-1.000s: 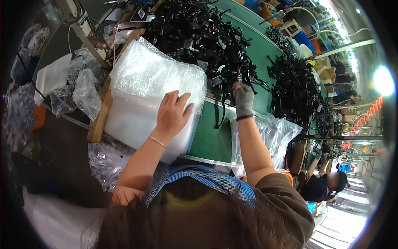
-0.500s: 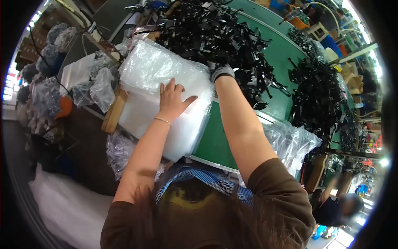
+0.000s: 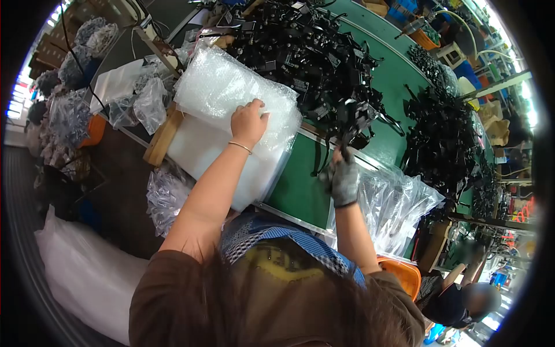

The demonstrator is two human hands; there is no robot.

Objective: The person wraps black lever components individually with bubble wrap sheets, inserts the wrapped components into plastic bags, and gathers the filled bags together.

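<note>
My left hand is bare, its fingers drawn together on the top layer of a stack of bubble wrap. A smooth white sheet stack lies under the bubble wrap. My right hand, in a grey glove, is closed around a black part with dangling cables, raised over the green table near its front edge; motion blurs the part. Behind it spreads a heap of similar black parts. Just right of the gloved hand lie clear plastic bags.
The green table has a metal front edge. A second black heap stands to the right. A wooden block is at the left, an orange bin at lower right. Another person is at far right.
My right hand has drawn back from the heap towards me, bringing a black part along. My left hand has shifted slightly right, and its spread fingers have curled in.
</note>
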